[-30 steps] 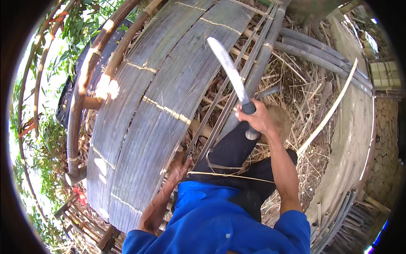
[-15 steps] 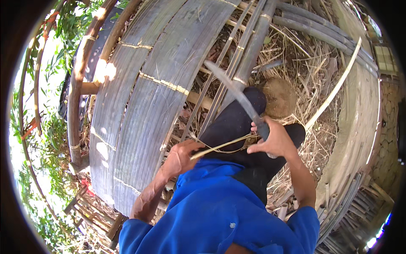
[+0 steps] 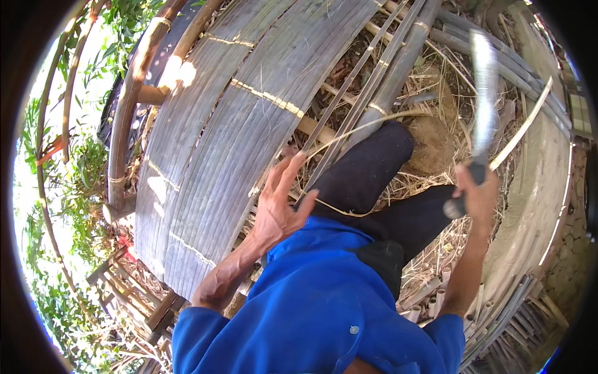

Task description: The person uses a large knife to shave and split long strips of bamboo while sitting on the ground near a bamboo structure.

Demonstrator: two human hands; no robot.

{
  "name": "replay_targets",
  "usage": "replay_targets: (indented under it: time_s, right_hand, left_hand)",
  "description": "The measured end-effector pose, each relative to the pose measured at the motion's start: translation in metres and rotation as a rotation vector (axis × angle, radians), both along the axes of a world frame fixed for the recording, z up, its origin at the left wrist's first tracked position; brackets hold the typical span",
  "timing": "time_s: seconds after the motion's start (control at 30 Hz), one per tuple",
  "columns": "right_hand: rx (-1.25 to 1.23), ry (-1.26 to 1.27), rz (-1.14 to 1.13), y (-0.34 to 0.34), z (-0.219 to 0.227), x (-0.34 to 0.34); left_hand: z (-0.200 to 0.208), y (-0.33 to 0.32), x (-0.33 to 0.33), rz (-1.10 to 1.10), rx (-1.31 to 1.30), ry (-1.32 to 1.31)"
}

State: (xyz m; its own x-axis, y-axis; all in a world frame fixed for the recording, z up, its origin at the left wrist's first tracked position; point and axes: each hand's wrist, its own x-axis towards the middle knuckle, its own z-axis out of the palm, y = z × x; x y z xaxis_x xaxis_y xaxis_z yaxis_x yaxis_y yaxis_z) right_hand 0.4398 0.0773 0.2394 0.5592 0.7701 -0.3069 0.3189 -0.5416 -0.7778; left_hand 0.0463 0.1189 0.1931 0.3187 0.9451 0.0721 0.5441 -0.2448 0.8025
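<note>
My right hand (image 3: 481,192) is wrapped round the dark handle of a machete (image 3: 484,100), out to the right of my right knee. Its blade stands away from me and is smeared by motion. My left hand (image 3: 283,202) is raised beside the edge of the split-bamboo platform, its fingers spread and nothing gripped in them. A thin bamboo strip (image 3: 355,132) curves just beyond the left fingers, passing over my left knee, and another thin length bends across my lap. Whether the two are one piece I cannot tell.
The flattened bamboo platform (image 3: 230,143) fills the left side. Past my knees stands a round wooden block (image 3: 430,146) among shavings. A pale bamboo strip (image 3: 526,128) leans at the right. Bamboo poles (image 3: 511,71) lie at the far right, cut pieces (image 3: 436,299) near my right elbow.
My left hand has let go of the bamboo strip and opened. The right hand has moved right with the machete, whose blade has swung from pointing up-left to nearly straight away.
</note>
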Motion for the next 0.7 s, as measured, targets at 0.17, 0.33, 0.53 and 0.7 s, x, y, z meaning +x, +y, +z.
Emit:
replay_targets:
  time_s: [0.17,0.33,0.53,0.7]
  right_hand:
    - [0.267,-0.4,-0.43,-0.015,0.043,0.172]
    - [0.405,-0.521,-0.711,-0.067,0.077,0.214]
    - [0.401,-0.444,-0.663,-0.107,0.037,0.191]
    - [0.285,-0.367,-0.772,-0.153,0.008,0.187]
  left_hand:
    - [-0.035,-0.02,-0.031,-0.245,-0.039,0.095]
    - [-0.018,-0.002,0.033,-0.631,-0.16,0.101]
    - [-0.036,0.012,0.167,-0.952,-0.557,-0.18]
    - [0.031,0.049,0.295,-0.806,-1.21,-0.885]
